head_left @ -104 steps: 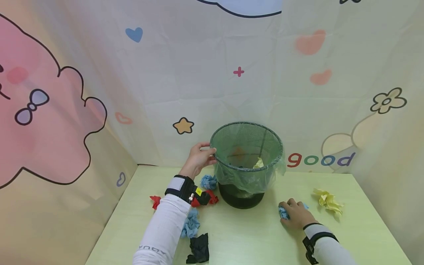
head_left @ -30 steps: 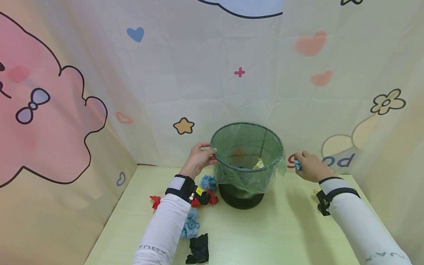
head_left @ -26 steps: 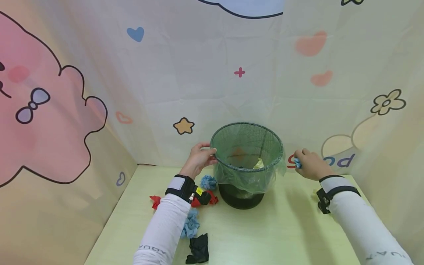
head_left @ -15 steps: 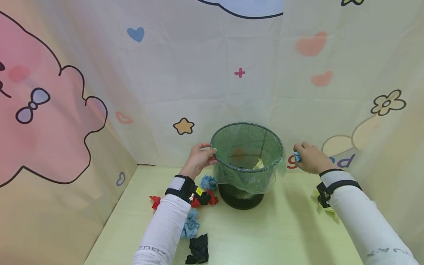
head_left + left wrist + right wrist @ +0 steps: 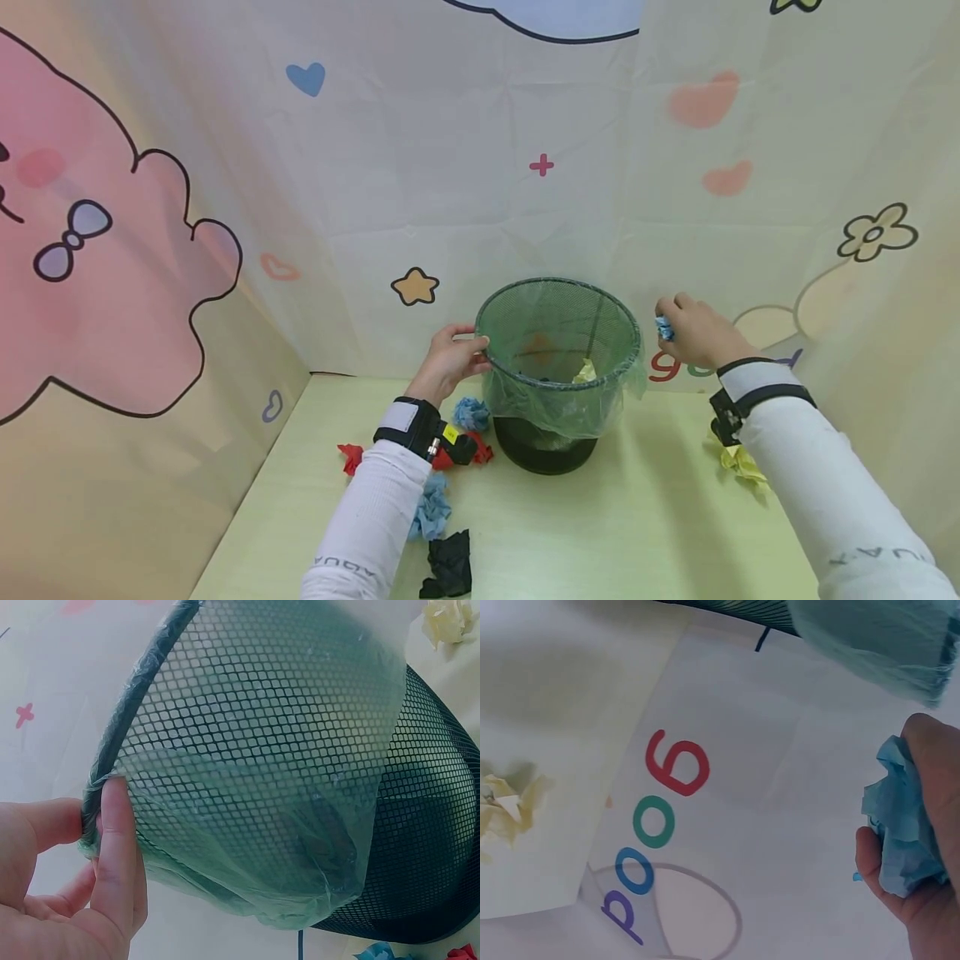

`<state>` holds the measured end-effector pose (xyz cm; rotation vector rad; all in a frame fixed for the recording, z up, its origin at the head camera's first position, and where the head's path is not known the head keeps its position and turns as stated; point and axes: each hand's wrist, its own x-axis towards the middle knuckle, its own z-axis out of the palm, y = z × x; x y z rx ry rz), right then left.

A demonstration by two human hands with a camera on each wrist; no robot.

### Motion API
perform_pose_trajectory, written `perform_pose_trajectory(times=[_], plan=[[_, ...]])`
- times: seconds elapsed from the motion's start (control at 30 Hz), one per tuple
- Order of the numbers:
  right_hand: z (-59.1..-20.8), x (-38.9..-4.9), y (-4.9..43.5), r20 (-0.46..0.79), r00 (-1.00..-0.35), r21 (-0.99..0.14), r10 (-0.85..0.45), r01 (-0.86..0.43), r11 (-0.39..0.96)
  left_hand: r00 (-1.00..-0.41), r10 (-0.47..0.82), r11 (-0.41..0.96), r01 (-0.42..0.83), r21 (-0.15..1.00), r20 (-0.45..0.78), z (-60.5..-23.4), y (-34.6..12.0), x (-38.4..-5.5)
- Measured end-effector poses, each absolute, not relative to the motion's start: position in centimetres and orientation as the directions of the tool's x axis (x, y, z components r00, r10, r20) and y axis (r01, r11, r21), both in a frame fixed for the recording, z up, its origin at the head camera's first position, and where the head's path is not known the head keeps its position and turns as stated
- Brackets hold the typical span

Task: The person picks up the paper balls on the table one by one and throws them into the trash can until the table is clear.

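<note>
A black mesh wastebasket (image 5: 546,450) with a green plastic liner (image 5: 555,408) stands at the table's middle back. Its rim is pinched on the left by my left hand (image 5: 448,360), thumb on one side and fingers on the other, as the left wrist view (image 5: 112,862) also shows. To the right of the basket, raised off the table at about rim height, my right hand (image 5: 701,331) grips a crumpled ball of blue paper (image 5: 907,825). Inside the liner a piece of yellow paper (image 5: 586,372) shows; darker bits beside it are unclear.
Left of the basket lie crumpled papers: blue (image 5: 471,413), red (image 5: 350,457), another blue (image 5: 431,508) and black (image 5: 450,564). Some red paper is partly hidden by my left wrist camera. Crumpled yellow paper (image 5: 742,467) lies right, partly behind my right forearm. A printed curtain hangs behind the table.
My right hand has picked the blue paper ball off the table and lifted it up beside the basket, lately rising further and slightly leftward. My left hand keeps its place on the rim.
</note>
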<state>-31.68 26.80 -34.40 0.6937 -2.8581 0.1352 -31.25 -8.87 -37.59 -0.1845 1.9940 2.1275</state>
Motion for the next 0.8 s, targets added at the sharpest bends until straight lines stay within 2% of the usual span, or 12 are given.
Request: perform_pose_trajectory(times=[0.4,0.63,0.8], plan=[[-31.7,-32.0,25.4,0.260,-0.838,-0.011,-0.480,-0.499,0.866,-0.967,0.079,-0.073,-0.250,0.966,-0.244,-37.7,-8.9,-31.4],[-30.5,-32.1,24.1,0.234,-0.830,-0.007,-0.506,-0.522,0.853,-0.965,0.082,-0.076,-0.255,0.964,-0.249,-37.7,-8.8,-31.3],[-29.9,-32.1,22.5,0.235,-0.802,0.018,-0.550,-0.562,0.827,-0.969,0.084,-0.076,-0.240,0.968,-0.234,-37.7,-8.9,-31.2]])
